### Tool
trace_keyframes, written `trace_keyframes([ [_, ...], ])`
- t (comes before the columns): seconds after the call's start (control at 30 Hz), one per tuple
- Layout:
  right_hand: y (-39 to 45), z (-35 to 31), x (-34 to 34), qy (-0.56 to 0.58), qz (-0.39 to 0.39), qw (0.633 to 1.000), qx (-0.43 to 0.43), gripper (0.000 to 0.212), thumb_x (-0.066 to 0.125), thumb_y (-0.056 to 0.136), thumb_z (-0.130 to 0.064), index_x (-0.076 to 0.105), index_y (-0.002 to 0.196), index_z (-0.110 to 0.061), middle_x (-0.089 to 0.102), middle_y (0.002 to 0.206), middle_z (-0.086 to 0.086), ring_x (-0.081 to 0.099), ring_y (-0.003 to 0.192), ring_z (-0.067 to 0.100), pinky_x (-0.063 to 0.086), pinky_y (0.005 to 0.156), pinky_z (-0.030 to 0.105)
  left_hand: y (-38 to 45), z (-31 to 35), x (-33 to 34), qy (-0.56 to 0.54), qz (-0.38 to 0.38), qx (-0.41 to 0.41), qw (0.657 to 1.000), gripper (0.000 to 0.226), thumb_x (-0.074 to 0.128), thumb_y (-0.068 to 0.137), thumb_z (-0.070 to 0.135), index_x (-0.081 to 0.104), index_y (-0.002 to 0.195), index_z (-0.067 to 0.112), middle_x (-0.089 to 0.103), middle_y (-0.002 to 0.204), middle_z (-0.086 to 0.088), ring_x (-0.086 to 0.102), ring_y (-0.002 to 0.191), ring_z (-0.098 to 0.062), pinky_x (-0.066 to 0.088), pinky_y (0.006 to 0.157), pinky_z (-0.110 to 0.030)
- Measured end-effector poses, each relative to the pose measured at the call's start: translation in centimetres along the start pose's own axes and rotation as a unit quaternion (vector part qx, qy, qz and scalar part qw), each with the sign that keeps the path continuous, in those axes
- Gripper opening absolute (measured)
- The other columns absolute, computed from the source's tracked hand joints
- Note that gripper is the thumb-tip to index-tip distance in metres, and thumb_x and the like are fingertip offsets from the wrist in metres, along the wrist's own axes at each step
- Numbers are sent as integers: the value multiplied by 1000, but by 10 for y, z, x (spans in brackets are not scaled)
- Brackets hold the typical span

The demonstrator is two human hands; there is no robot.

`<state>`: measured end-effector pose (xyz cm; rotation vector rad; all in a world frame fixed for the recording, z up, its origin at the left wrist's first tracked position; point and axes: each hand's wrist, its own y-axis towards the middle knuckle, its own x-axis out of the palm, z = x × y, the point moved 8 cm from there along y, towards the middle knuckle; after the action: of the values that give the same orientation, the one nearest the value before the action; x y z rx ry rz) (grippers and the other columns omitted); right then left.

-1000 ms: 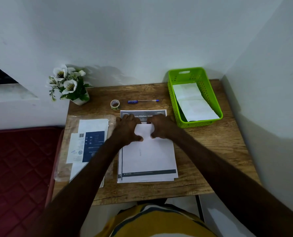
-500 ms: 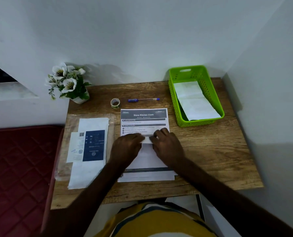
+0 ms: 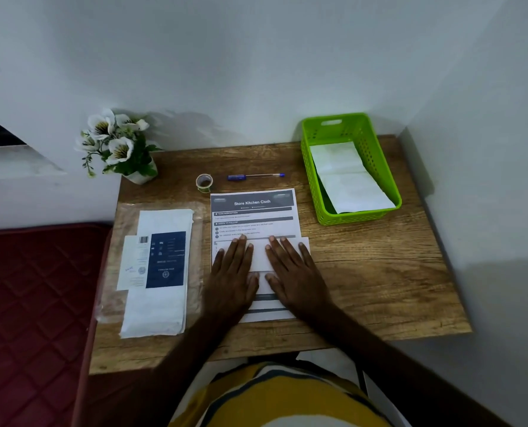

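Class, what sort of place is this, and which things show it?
Probably a small home desk in a room corner: a wooden table against white walls, a potted flower, a red mattress beside it.

A desk corner in a home, likely a bedroom.
I see a little wooden counter [image 3: 379, 288] pushed into a corner of plain white walls [image 3: 256, 72], a red quilted mattress [image 3: 35, 303] right beside it, and a pot of white flowers [image 3: 118, 149] at the back.

Dim, soft light; wide-angle edge distortion.
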<state>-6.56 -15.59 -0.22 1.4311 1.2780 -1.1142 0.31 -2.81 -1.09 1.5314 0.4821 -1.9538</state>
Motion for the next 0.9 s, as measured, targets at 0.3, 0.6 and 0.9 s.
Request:
trace_keyframes([
  [0.3,8,-17,6,-7,-34,999,12,57,35,107,-39,31,158,-14,22,168,7,14,157,22,19,123,57,-1,1,3,-2,-12,-25,1000,63,29,106,43,29,160,10,19,170,-10,13,158,-24,21,126,-52],
  [0.6,-1,9,7,4,-66,997,50,66,23,105,-57,20,162,-22,8,171,3,7,157,20,11,125,55,-2,1,3,-2,-21,-23,1000,66,33,104,39,22,162,9,13,171,-9,7,159,-22,12,128,-49],
  [0.9,-1,32,-17,35,-62,995,77,69,25,102,-53,33,158,-14,28,166,8,24,154,28,19,123,56,4,-6,-3,-50,-33,-55,997,63,31,105,45,31,160,13,27,167,-7,23,156,-22,22,126,-48],
])
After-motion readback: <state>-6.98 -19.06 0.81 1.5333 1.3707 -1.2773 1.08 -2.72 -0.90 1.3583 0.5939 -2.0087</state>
